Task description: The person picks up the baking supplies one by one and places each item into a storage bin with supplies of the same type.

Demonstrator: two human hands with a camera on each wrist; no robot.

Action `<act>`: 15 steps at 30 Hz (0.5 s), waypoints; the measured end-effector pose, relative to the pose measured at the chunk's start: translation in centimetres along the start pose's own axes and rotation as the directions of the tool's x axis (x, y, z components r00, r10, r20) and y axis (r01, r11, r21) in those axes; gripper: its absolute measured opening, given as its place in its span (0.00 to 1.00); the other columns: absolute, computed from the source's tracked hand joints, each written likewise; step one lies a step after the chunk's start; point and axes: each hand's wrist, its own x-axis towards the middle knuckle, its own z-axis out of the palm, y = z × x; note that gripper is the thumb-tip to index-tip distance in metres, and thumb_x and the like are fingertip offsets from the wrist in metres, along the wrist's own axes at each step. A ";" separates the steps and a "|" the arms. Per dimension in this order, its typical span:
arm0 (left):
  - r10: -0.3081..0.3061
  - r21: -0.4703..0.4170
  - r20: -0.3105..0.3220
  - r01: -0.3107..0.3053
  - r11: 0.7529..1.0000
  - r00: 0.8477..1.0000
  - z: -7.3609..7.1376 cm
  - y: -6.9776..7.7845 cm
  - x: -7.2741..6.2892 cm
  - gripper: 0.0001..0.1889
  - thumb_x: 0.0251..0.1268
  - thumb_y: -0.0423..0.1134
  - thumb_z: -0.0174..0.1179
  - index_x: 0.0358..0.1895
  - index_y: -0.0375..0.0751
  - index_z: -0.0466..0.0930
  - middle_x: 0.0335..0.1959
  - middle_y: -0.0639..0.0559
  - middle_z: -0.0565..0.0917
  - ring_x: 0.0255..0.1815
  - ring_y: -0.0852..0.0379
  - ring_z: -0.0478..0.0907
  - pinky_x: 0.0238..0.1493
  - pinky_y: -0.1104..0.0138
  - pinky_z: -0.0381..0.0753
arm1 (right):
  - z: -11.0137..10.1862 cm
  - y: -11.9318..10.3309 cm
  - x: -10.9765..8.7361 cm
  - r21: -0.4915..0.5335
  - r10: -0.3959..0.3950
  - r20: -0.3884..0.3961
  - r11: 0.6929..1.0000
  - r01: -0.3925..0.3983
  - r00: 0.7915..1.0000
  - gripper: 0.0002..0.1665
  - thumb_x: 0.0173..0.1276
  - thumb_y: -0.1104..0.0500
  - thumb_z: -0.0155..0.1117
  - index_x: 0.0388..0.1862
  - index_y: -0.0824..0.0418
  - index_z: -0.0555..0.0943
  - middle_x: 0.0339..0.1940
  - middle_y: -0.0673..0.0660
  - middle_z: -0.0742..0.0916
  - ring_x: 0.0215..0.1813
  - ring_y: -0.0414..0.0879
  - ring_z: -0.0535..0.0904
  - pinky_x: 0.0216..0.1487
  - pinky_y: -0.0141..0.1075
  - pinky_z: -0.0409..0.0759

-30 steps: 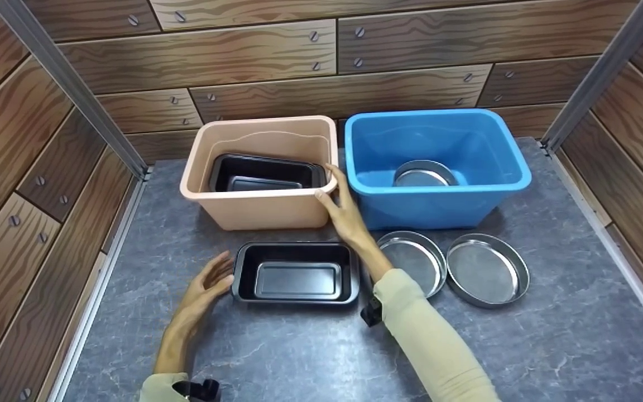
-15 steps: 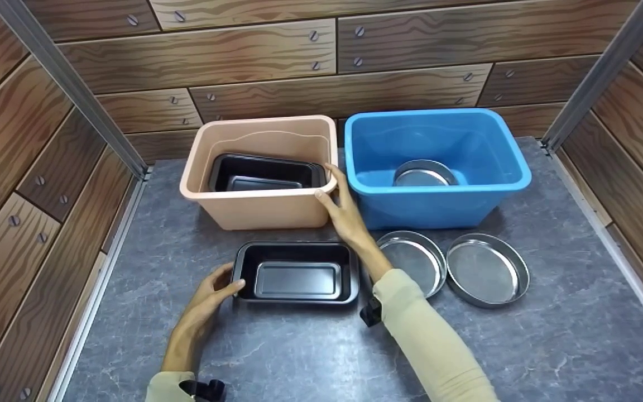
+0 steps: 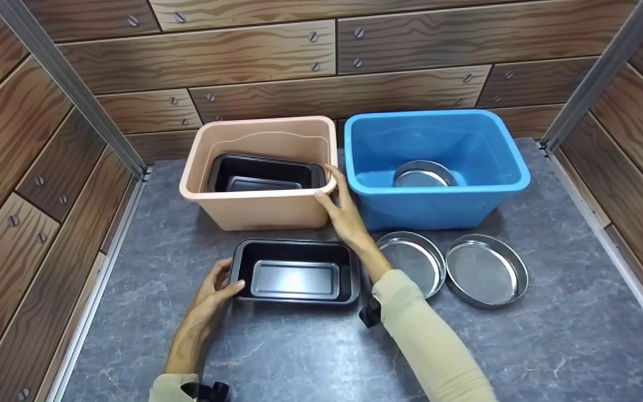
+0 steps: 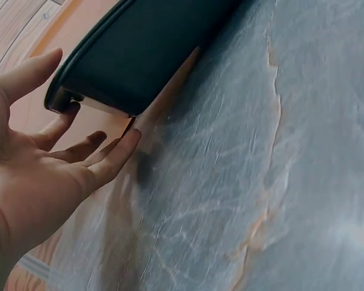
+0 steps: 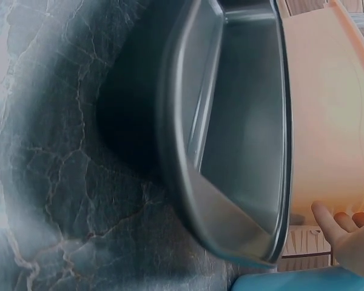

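Observation:
My left hand (image 3: 208, 298) grips the left end of a black loaf pan (image 3: 296, 279), thumb over the rim and fingers at its outer side. In the left wrist view the fingers lie under the pan's rim (image 4: 79, 60), and that end looks slightly raised off the table. My right hand (image 3: 346, 215) holds the front right corner of the peach bin (image 3: 265, 212), its thumb on the front wall. Inside that bin lies another dark loaf pan (image 3: 265, 170), tilted. The right wrist view shows the fingertips (image 5: 324, 218) against the bin's wall.
A blue bin (image 3: 422, 206) stands right of the peach one, with a round metal cake pan (image 3: 425, 173) inside. Two more round pans, one partly behind my right forearm (image 3: 416, 262) and one farther right (image 3: 487, 271), lie on the grey marbled table (image 3: 299, 352). Wood-patterned walls (image 3: 260, 61) enclose it.
My left hand came in from beside the loaf pan and took hold of its left end. That end has since shifted slightly left and up. My right hand stayed on the peach bin.

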 end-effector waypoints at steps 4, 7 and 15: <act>0.011 -0.072 -0.017 -0.013 0.997 1.000 -0.1 0.1 0.0 0.30 0.67 0.21 0.60 0.71 0.33 0.63 0.68 0.41 0.71 0.65 0.48 0.73 0.60 0.63 0.80 | 0.1 -0.1 -0.1 -0.005 0.007 0.004 1.000 -0.007 1.000 0.40 0.79 0.55 0.61 0.84 0.50 0.58 0.86 0.56 0.59 0.85 0.54 0.52 0.83 0.51 0.51; 0.001 -0.080 -0.034 -0.004 0.997 0.999 -0.4 0.3 -0.2 0.30 0.69 0.23 0.59 0.72 0.39 0.63 0.69 0.43 0.70 0.63 0.48 0.75 0.56 0.59 0.81 | 0.1 -0.2 -0.2 -0.010 0.012 0.004 1.000 -0.011 1.000 0.39 0.79 0.54 0.60 0.84 0.49 0.58 0.86 0.55 0.59 0.85 0.52 0.52 0.83 0.48 0.52; -0.023 -0.092 -0.074 0.016 0.996 0.997 -1.1 0.7 -0.7 0.29 0.71 0.25 0.57 0.72 0.47 0.63 0.64 0.39 0.75 0.59 0.47 0.80 0.58 0.54 0.79 | 0.0 -0.2 -0.1 0.009 -0.031 0.007 0.999 0.031 0.999 0.39 0.80 0.57 0.59 0.84 0.57 0.57 0.85 0.59 0.60 0.85 0.55 0.52 0.83 0.47 0.53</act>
